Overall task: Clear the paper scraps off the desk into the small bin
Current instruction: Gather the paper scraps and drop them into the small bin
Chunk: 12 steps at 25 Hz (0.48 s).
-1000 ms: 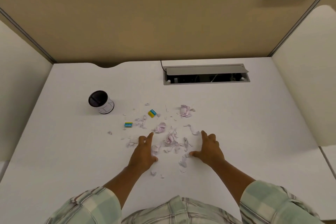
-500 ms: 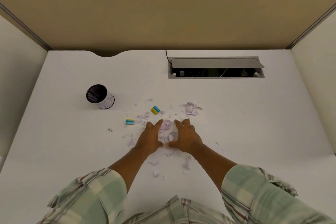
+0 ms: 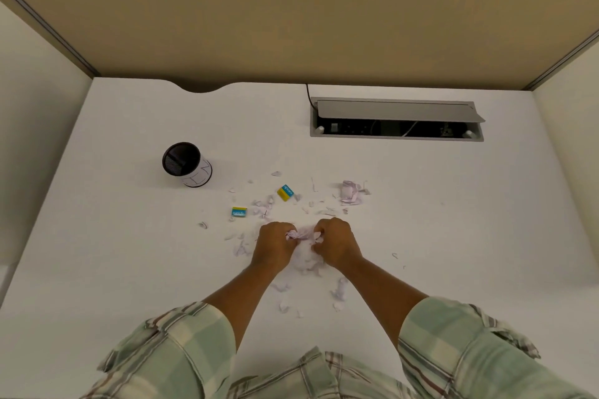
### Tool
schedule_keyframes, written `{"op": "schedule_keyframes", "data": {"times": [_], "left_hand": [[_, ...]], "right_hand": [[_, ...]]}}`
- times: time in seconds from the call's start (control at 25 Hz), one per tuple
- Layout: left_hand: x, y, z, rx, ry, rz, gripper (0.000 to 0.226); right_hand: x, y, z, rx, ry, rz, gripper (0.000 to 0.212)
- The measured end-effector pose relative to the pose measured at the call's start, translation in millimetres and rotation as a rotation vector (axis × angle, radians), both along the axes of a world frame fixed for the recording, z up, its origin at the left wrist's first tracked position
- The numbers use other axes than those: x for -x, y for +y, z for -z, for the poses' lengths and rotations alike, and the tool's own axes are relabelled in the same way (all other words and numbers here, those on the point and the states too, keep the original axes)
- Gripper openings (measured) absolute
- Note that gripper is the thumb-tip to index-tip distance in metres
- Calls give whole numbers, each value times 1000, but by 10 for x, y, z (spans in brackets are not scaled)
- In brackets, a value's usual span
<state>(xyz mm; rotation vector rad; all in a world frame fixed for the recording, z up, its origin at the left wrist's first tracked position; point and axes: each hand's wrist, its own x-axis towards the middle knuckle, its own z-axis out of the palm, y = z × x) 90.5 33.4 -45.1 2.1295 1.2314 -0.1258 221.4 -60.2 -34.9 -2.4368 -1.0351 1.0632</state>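
Note:
Pale pink and white paper scraps [image 3: 304, 257] lie bunched in the middle of the white desk [image 3: 113, 269]. My left hand [image 3: 275, 244] and my right hand [image 3: 334, 241] are curled into fists on either side of the bunch, each gripping scraps between the fingers. More scraps are scattered around: a crumpled wad [image 3: 350, 193] farther back on the right, small bits [image 3: 338, 296] nearer to me. The small black mesh bin [image 3: 186, 163], with a white paper band, stands upright to the left and behind my hands.
Two small blue-and-yellow blocks [image 3: 239, 212] [image 3: 285, 192] lie among the scraps. An open grey cable hatch [image 3: 397, 120] is set in the desk at the back right. Beige partition walls [image 3: 291, 10] close off the back and both sides.
My hands swept inward from apart, pushing the scraps together, then curled from flat into fists around the gathered pile. The camera has tilted down and closer.

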Motion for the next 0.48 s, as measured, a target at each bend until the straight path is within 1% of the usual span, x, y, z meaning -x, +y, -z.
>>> {"op": "schedule_keyframes", "data": {"times": [0.12, 0.2, 0.32, 0.4, 0.48], "left_hand": [[126, 61, -86, 59, -53, -62, 29], [234, 155, -152, 138, -140, -133, 31], [443, 371, -296, 210, -276, -254, 20], [597, 580, -414, 211, -355, -318, 7], [752, 842, -542, 190, -408, -356, 5]], "right_hand": [[2, 28, -56, -49, 34, 96, 23], [23, 95, -128, -97, 70, 163, 26], [114, 310, -301, -176, 132, 248, 29], [226, 529, -440, -232, 184, 296, 30], [374, 800, -591, -281, 224, 320, 31]]}}
